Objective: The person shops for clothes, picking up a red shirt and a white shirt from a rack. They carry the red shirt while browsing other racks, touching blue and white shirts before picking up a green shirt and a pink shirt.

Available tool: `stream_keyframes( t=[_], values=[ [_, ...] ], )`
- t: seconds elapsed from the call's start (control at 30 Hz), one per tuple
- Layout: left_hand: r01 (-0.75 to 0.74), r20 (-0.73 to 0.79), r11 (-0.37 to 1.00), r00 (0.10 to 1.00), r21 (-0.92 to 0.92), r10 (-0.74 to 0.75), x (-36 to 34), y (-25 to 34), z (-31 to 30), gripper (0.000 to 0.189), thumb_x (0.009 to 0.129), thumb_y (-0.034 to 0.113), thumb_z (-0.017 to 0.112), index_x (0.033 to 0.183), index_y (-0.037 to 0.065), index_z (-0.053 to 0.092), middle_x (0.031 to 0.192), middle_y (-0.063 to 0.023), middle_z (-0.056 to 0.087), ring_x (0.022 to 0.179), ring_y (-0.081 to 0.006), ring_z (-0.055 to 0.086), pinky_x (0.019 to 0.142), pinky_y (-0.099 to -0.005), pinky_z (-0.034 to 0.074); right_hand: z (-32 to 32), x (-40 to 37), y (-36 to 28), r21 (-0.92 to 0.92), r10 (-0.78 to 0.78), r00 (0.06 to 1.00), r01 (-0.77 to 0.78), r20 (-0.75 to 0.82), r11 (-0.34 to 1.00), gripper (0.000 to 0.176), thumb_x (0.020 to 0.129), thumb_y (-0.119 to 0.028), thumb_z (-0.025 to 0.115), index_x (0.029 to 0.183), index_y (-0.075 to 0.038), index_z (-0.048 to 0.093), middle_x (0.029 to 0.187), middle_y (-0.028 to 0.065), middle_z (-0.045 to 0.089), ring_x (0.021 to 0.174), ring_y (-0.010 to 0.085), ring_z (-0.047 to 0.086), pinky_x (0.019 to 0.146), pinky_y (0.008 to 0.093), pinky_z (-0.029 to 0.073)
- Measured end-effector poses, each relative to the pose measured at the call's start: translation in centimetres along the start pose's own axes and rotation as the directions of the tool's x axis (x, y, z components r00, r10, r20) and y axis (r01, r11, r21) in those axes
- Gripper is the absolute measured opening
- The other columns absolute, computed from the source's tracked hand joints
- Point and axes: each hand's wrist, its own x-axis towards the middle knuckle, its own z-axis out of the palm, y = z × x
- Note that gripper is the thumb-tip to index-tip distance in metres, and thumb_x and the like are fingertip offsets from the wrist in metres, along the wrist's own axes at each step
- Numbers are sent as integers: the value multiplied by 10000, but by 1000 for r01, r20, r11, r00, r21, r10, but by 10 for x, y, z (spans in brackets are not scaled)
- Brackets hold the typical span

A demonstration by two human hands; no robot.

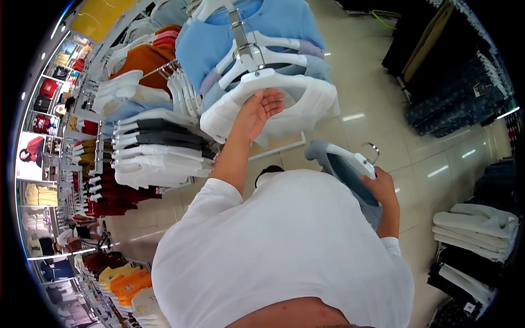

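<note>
My left hand (264, 111) is raised palm up with its fingers loosely curled and apart, just below the neckline of a white shirt (320, 101). That shirt hangs on a white hanger (257, 78) at the front of a metal rail, with blue and lilac tops behind it. At the right, my right hand (380, 186) is closed round one arm of another white hanger (353, 158). A grey-blue garment (350, 183) hangs from it beside my body, partly behind my sleeve, and its metal hook points up.
Racks of folded-over dark and white shirts (158, 164) stand at the left. Dark patterned garments (448, 112) hang at the upper right. Stacked white trousers (476, 229) lie at the lower right. Tiled floor (355, 82) shows between the racks.
</note>
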Motion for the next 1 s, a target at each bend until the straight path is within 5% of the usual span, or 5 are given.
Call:
stream_keyframes(
  t=[0.43, 0.6, 0.7, 0.83, 1.0],
  values=[
    [771, -429, 559, 635, 304, -643, -99, -164, -53, 500, 978, 464, 501, 1273, 72, 598, 1307, -112, 581, 1156, -235, 562, 981, -365, 432, 47, 18, -70, -102, -141, 920, 190, 365, 976, 334, 778, -347, 739, 859, -35, 653, 847, 171, 662, 804, 366, 621, 715, 432, 477],
    [837, -509, 494, 539, 235, -671, -138, -165, -49, 584, 967, 464, 496, 1317, 1, 569, 1338, -159, 558, 1199, -281, 540, 1004, -392, 421, 56, 28, -73, -128, -137, 871, 222, 472, 967, 330, 777, -337, 735, 874, -28, 666, 874, 189, 677, 816, 367, 633, 734, 424, 487],
    [772, -564, 532, 625, 347, -539, -165, -185, -69, 525, 943, 480, 514, 1194, 40, 655, 1199, -140, 620, 1032, -278, 584, 880, -420, 461, 71, 37, -71, -85, -166, 826, 250, 539, 965, 349, 775, -339, 732, 883, -14, 662, 890, 204, 681, 808, 367, 639, 731, 424, 492],
    [872, -713, 338, 485, 353, -507, -191, -195, -81, 643, 881, 525, 555, 1166, -42, 658, 1239, -243, 622, 1092, -334, 614, 959, -392, 455, 96, 51, -64, -89, -222, 757, 347, 615, 934, 353, 789, -326, 726, 915, -6, 644, 883, 217, 676, 813, 382, 640, 719, 423, 496],
    [803, -644, 281, 592, 526, -484, -223, -223, -104, 639, 910, 524, 441, 1147, -27, 662, 1244, -276, 604, 1126, -399, 591, 992, -432, 434, 139, 74, -29, 6, -269, 638, 383, 722, 924, 323, 834, -313, 678, 981, -27, 640, 941, 204, 681, 870, 357, 650, 771, 401, 497]
  ],
)
